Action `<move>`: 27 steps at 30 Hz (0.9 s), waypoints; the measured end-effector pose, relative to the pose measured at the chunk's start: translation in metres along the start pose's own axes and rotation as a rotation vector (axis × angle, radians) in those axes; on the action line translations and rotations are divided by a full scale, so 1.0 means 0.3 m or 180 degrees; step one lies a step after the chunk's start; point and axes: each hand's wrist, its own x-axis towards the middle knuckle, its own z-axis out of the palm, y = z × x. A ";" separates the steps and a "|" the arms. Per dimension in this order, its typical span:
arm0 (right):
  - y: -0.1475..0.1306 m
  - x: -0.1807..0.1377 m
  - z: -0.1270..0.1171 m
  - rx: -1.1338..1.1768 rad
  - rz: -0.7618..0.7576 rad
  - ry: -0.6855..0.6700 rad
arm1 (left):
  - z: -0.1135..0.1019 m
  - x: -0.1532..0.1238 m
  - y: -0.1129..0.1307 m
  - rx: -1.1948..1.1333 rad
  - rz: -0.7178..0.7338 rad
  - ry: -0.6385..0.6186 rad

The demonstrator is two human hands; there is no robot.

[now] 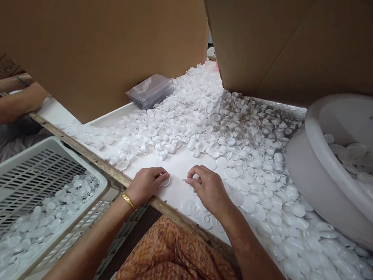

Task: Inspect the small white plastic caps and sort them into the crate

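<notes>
Fingers of left hand [145,183] pinched on round white piece [166,182]; those of right hand [209,187] nearly together on thin pale sliver [184,180], identity unclear; white cups [188,114] heaped beyond.

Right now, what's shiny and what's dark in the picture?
Head view: light shines off the plastic packet; head view: shadow covers some small white cups by the cardboard at right; head view: the top-right corner is nearly black.
</notes>
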 end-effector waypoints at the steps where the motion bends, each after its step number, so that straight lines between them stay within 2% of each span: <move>1: 0.005 0.003 0.006 0.0203 0.0124 0.0052 | 0.001 -0.002 -0.001 0.0036 0.0036 0.0000; 5: 0.011 0.011 0.022 0.0604 0.0250 0.0212 | 0.009 -0.010 0.003 0.0273 0.0115 0.0074; 12: 0.019 0.013 0.020 0.0303 0.0208 0.0586 | -0.001 -0.020 0.010 0.0145 0.0116 -0.0044; 15: 0.027 0.017 0.029 0.0397 0.0235 0.0736 | 0.005 -0.019 0.022 -0.0142 0.0108 0.0209; 18: 0.029 0.020 0.040 0.0657 0.0291 0.0817 | 0.019 -0.021 0.060 -0.1082 0.0038 0.0491; 20: 0.025 0.019 0.043 0.0835 0.0409 0.0706 | 0.033 -0.021 0.096 -0.1506 0.0068 0.0571; 23: 0.012 0.015 0.044 0.1069 0.0544 0.0576 | 0.059 -0.015 0.141 -0.1470 0.0145 0.0732; 27: 0.000 0.013 0.046 0.1510 0.0503 0.0739 | 0.089 -0.002 0.161 -0.1444 0.0159 0.0970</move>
